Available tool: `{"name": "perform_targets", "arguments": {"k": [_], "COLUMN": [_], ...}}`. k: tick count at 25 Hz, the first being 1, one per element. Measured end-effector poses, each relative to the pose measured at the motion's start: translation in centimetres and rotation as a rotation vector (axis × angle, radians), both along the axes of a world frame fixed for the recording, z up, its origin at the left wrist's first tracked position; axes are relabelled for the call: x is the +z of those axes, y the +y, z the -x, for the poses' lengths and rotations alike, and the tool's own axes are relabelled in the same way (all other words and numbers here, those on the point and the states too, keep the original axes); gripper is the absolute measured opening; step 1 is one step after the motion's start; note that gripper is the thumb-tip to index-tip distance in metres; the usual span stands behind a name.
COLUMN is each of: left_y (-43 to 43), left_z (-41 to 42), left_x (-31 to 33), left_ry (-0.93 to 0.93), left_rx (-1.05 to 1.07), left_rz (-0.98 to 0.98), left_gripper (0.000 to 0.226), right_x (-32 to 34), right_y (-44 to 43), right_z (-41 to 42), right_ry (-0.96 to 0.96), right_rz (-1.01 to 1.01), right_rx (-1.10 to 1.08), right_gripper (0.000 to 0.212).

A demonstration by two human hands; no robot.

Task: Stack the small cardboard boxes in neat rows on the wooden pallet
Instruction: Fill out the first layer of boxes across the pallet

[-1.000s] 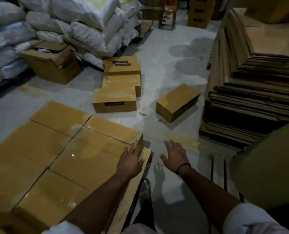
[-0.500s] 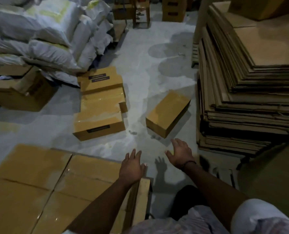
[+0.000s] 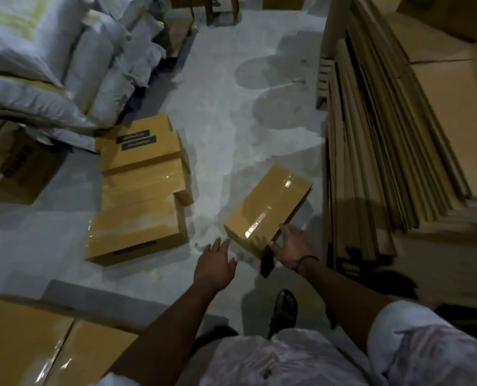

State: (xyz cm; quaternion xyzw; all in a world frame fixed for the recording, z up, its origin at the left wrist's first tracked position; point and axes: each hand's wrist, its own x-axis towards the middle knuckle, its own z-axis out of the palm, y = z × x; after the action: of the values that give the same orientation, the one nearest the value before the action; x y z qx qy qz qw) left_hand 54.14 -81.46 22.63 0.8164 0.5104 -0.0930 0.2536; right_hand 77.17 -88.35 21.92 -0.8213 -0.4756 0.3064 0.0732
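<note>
The right hand (image 3: 293, 246), fingers spread and gripping nothing, lay over the near corner of the lone tape-sealed brown cardboard box (image 3: 268, 207) on the grey concrete floor (image 3: 231, 112). The left hand (image 3: 215, 264) hovered, fingers straight, just short of its near edge. Bare floor lay to its left, with stacked flattened cardboard sheets (image 3: 385, 140) close on its right.

Right hand (image 3: 293, 246) at box (image 3: 268, 207) corner; left hand (image 3: 215, 264) near.
</note>
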Motion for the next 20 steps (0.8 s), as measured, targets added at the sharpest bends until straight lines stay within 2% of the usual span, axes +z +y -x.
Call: {"name": "perform_targets", "arguments": {"k": [4,8,15,20], "left_y": [6.6,14.6,28.6,37.1], "left_z": [-5.1,-9.0,-13.1,-17.7], "left_x": [0.5,-1.6,-10.1,-20.4], "left_ry": [-0.023,0.022,0.141,0.197], "left_rx": [-0.028,-0.096,-0.269,-0.337], "left_rz": [-0.006,0.05,0.228,0.249], "left_gripper": [0.064,0.063,0.065,0.066], "right_x": [-0.2,-2.9,-12.2,-20.5], "right_y": [7.2,13.4,21.4,26.7], "right_z": [-4.4,-7.2,-11.1,-13.8], "right_ry": [0.003,0.054,0.161,0.234], "right_rz": [0.034,0.071,0.237,0.225], "right_rx": [-0.027,-0.095,-0.405,-0.579], "right_gripper": [0.066,0.068,0.066,0.07]}}
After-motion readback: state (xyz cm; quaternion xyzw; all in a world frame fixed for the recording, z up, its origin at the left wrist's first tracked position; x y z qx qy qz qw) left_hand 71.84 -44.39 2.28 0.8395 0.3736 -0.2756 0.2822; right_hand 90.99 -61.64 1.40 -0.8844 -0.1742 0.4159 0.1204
